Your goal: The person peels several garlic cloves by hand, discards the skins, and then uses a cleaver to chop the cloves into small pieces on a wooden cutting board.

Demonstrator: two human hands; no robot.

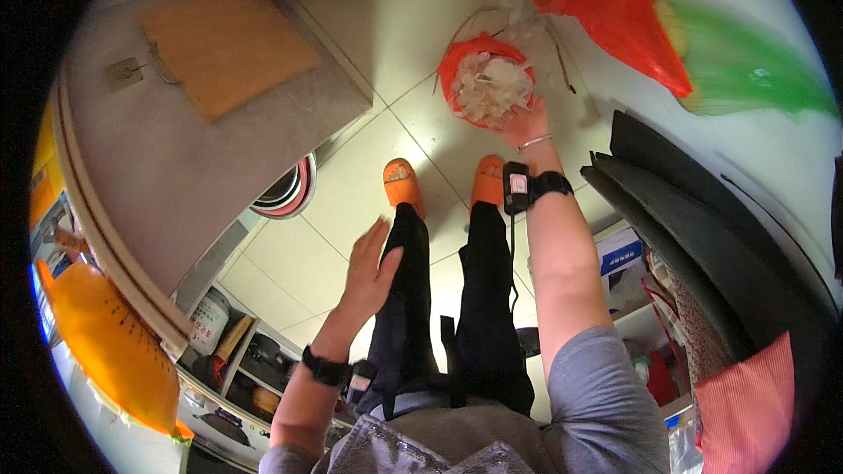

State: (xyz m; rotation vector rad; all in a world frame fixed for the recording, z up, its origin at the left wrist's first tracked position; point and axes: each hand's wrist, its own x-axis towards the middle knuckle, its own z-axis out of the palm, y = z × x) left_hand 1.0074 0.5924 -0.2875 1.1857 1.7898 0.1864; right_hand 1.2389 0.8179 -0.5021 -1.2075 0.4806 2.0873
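Observation:
My right hand (529, 122) reaches down to the near edge of a round container lined with a red plastic bag (450, 72). Crumpled translucent plastic (490, 82) fills its top. The fingers are partly lost against the plastic and the bag's rim, so their grip cannot be made out. Below and to the left, my left hand (374, 268) hangs beside my left leg, fingers extended and thumb apart, holding nothing. Both wrists wear black straps with small devices. Orange slippers (403, 185) are on my feet, on the tiled floor (342, 171).
A counter (263, 118) at the left bears a brown board (230, 52). An orange perforated basket (108, 342) stands at the lower left. Black sheets (678, 230) lean at the right, below red (593, 6) and green (737, 52) bags. Stacked basins (290, 194) sit under the counter.

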